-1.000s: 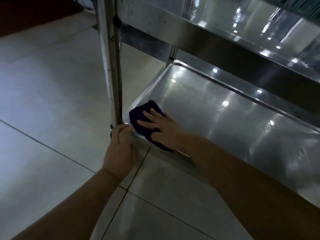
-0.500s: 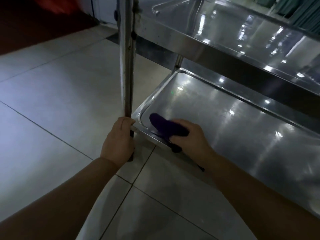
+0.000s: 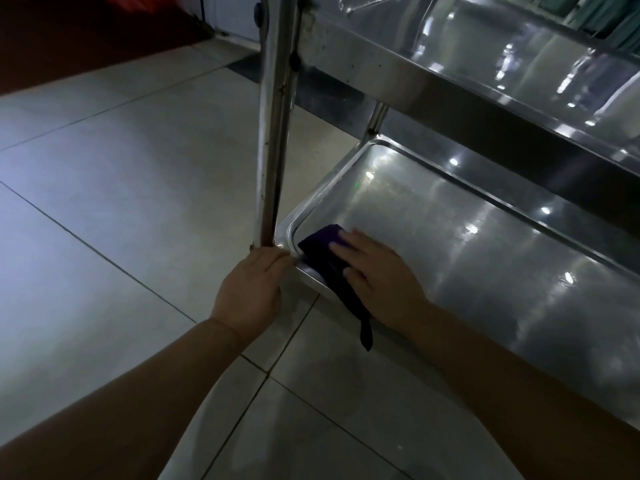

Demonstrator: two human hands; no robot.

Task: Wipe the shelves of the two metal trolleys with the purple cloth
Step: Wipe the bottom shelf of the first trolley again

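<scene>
A metal trolley stands in front of me with a shiny bottom shelf [image 3: 450, 244] and a shelf above it [image 3: 502, 74]. The purple cloth [image 3: 320, 249] lies in the near left corner of the bottom shelf, one end hanging over the front rim. My right hand [image 3: 377, 275] presses flat on the cloth with straight fingers. My left hand [image 3: 251, 289] grips the base of the trolley's near upright post [image 3: 273, 133] at the shelf corner.
Pale floor tiles [image 3: 121, 188] spread to the left and below the trolley. A dark red mat [image 3: 69, 39] lies at the far upper left. The upper shelf overhangs the back half of the bottom shelf.
My right hand bunched the cloth at the shelf's front rim, then flattened on it again in the corner. The view tilted up, showing more of the upper shelf. My left hand stayed on the post.
</scene>
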